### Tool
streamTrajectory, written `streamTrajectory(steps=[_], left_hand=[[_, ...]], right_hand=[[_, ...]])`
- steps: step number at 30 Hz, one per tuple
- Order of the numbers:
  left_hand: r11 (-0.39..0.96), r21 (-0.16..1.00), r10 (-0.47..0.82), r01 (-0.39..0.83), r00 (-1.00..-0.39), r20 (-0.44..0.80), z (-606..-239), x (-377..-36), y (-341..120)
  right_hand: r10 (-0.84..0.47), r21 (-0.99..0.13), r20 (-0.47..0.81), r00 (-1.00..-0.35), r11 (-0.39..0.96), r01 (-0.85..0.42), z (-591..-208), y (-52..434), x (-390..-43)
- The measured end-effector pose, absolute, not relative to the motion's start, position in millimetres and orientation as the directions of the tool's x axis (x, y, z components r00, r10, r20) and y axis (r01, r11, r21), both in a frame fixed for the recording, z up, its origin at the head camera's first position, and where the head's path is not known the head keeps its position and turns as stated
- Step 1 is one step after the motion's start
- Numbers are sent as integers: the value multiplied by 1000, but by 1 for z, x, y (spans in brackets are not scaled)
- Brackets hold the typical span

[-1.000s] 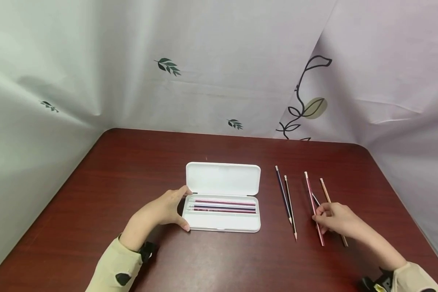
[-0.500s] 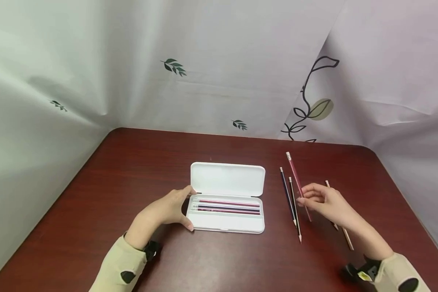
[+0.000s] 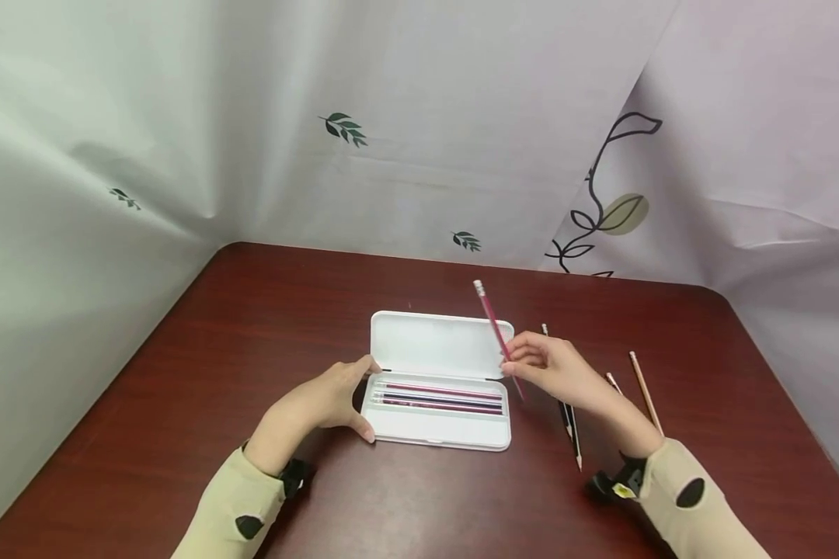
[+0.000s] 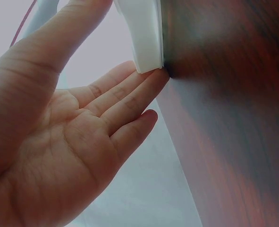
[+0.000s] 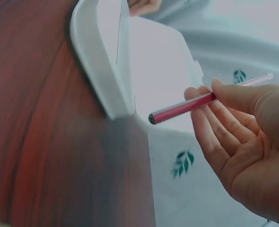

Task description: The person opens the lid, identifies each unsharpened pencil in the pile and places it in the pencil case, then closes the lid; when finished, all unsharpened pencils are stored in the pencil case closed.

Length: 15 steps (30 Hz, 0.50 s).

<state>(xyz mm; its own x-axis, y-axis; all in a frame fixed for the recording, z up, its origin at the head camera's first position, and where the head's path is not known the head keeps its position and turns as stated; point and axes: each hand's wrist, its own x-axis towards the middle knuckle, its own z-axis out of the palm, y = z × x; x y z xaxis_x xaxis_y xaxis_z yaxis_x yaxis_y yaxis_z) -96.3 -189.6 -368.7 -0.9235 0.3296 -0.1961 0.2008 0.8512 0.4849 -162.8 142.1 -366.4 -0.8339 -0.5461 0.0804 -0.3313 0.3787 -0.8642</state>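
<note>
Both forearms covered by long sleeves, pale cream/beige fabric, ending at the wrists. Left sleeve (image 3: 234, 508): one dark oval patch on the near side of the cuff area. Right sleeve (image 3: 692, 508): matching dark oval patch on its upper face. Left hand (image 3: 322, 404) and right hand (image 3: 555, 371) bare, no gloves, rings or watch seen. Black strap-mounted device at left wrist (image 3: 292, 475), small and dark, sits just past the cuff. Similar black device at right wrist (image 3: 615, 485), with a small yellowish label or marking on it. Fingernails short, unpainted as far as visible in the wrist views.
</note>
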Motion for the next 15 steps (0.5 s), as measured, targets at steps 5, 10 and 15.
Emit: streamTrajectory(steps=[5,10,15], left_hand=[[845,491,342,211,-920,-193,-369,-97,-191],[844,493,344,212,-919,-194,-368,-98,-189],[845,492,343,211,-919,-193,-368,-98,-189]], right_hand=[[-620,-847,95,-779,360,-391,-371,119,-168],[-701,-763,118,-704,390,-516,-376,109,-167],[-766,-667,139,-628,396,-631,-383,103,-164]])
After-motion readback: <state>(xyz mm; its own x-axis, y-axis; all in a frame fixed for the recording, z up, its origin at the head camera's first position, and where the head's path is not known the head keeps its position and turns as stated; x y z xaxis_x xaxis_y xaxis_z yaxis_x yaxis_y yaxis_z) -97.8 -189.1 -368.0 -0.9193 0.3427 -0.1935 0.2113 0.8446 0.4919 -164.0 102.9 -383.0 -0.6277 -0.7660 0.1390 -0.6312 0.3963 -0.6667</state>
